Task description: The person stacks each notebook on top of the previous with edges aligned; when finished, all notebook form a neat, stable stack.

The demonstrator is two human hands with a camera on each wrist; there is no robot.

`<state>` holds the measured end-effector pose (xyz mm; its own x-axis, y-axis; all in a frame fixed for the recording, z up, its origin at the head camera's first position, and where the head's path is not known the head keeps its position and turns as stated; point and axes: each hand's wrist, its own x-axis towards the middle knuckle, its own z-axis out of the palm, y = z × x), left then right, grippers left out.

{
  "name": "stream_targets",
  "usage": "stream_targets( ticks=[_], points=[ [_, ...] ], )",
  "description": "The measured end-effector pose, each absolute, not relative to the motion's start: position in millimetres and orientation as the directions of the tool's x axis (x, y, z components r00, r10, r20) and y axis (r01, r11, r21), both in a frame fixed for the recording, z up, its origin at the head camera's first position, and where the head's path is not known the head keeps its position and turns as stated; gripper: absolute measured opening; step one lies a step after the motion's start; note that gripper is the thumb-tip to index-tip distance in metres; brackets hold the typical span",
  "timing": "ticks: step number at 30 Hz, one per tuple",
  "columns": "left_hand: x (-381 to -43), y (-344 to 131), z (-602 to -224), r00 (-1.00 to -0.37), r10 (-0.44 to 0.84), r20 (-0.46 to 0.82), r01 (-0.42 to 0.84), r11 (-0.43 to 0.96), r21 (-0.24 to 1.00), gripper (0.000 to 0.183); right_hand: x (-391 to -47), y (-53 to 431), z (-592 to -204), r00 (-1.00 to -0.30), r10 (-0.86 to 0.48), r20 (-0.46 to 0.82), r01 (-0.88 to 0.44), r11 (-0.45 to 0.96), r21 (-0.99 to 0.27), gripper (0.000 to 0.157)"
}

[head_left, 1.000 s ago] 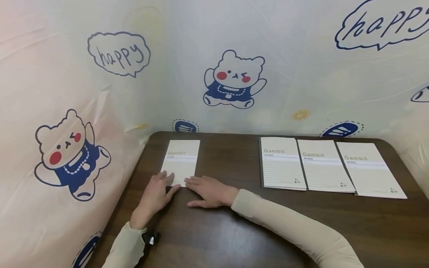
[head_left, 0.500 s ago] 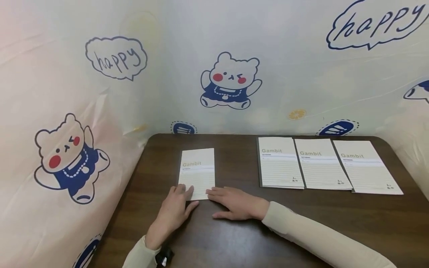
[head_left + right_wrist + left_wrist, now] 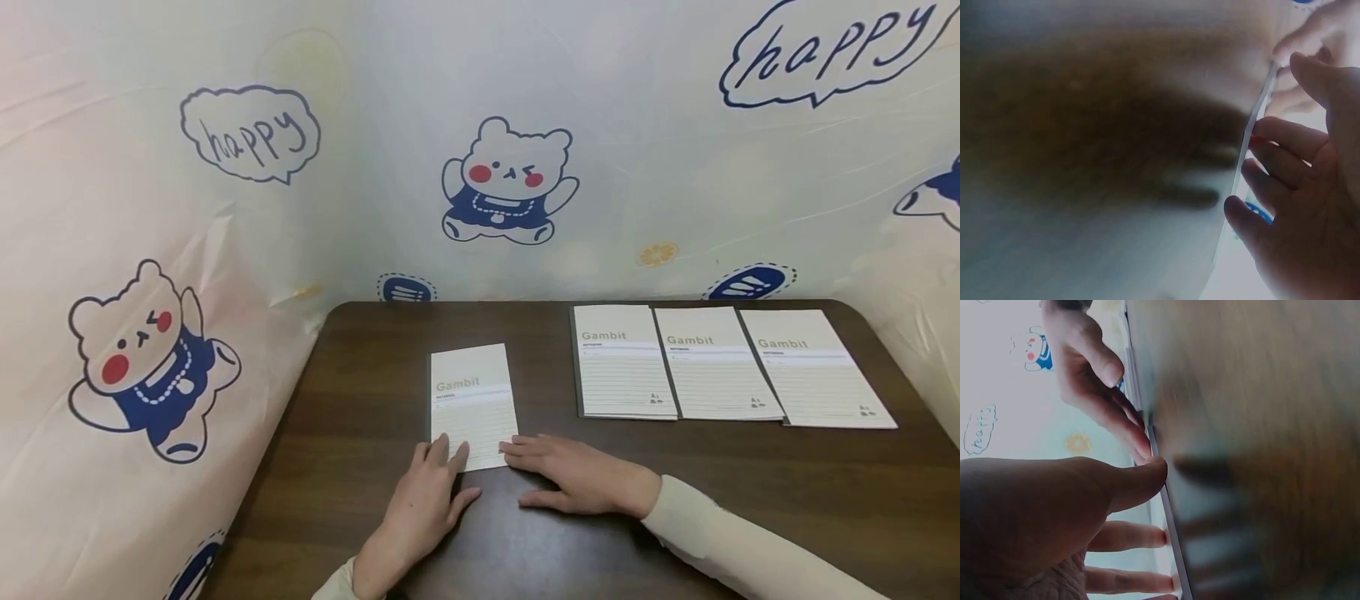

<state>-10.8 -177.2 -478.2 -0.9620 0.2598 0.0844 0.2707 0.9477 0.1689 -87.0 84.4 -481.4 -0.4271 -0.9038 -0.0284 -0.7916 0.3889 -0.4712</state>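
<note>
A white notebook [image 3: 472,404] marked "Gambit" lies flat on the dark wooden table, slightly turned, with a dark spine along its left side. My left hand [image 3: 426,498] touches its lower left corner, fingers extended over the cover and thumb apart on the near side. At the lower right corner, the fingertips of my right hand [image 3: 581,475] rest on the cover's edge, fingers straight. In the left wrist view the left hand [image 3: 1066,512] has its fingertips at the notebook's thin edge [image 3: 1172,537]. The right wrist view shows the right hand [image 3: 1310,175] beside that edge too.
Three matching notebooks stand out at the back right in a row: the left one [image 3: 622,375], the middle one [image 3: 716,375] and the right one [image 3: 813,379], nearly edge to edge. A printed curtain [image 3: 360,192] hangs behind and left of the table [image 3: 315,500].
Both hands have slid the notebook rightward and toward the near side, and it has turned slightly. The row of three notebooks has kept its arrangement; the head view has shifted a little.
</note>
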Motion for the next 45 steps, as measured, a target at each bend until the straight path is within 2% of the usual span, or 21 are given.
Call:
stream_targets(
  ticks=[4, 8, 12, 15, 20, 23, 25, 29, 32, 38, 45],
  points=[
    [-7, -174, -480, -0.962, 0.256, 0.094, 0.27, 0.946, 0.18, 0.059, -87, 89, -484, -0.425, -0.905, -0.005, -0.792, 0.375, -0.483, 0.059],
    [-7, -175, -482, -0.968, 0.23, 0.101, 0.247, 0.943, 0.222, 0.056, -86, 88, -486, -0.448, -0.893, -0.038, -0.753, 0.4, -0.523, 0.061],
    [-10, -181, -484, -0.977, 0.173, 0.127, 0.206, 0.921, 0.33, 0.051, -82, 86, -484, -0.506, -0.861, -0.04, -0.655, 0.414, -0.632, 0.064],
    [-13, -188, -484, -0.986, 0.093, 0.139, 0.144, 0.895, 0.423, 0.051, -78, 84, -484, -0.578, -0.816, -0.002, -0.561, 0.399, -0.726, 0.069],
    [-18, -199, -481, -0.995, -0.067, 0.068, -0.015, 0.815, 0.579, 0.057, -72, 79, -483, -0.727, -0.686, -0.024, -0.271, 0.32, -0.908, 0.069],
    [-20, -204, -479, -0.991, -0.133, 0.003, -0.095, 0.729, 0.678, 0.057, -70, 78, -481, -0.777, -0.621, -0.099, -0.077, 0.251, -0.965, 0.067],
    [-20, -206, -479, -0.988, -0.155, -0.026, -0.125, 0.679, 0.723, 0.055, -69, 78, -477, -0.786, -0.594, -0.169, 0.061, 0.198, -0.978, 0.067],
    [-21, -208, -477, -0.982, -0.178, -0.066, -0.159, 0.582, 0.797, 0.054, -69, 76, -469, -0.76, -0.566, -0.318, 0.337, 0.074, -0.938, 0.067],
    [-21, -209, -477, -0.974, -0.194, -0.115, -0.198, 0.493, 0.847, 0.052, -70, 77, -467, -0.745, -0.538, -0.393, 0.457, 0.016, -0.889, 0.065],
    [-19, -215, -480, -0.953, -0.195, -0.231, -0.28, 0.275, 0.92, 0.053, -73, 77, -472, -0.745, -0.488, -0.454, 0.515, 0.011, -0.857, 0.061],
    [-21, -217, -481, -0.933, -0.164, -0.32, -0.339, 0.103, 0.935, 0.054, -77, 73, -476, -0.771, -0.468, -0.432, 0.454, 0.072, -0.888, 0.06]
  ],
)
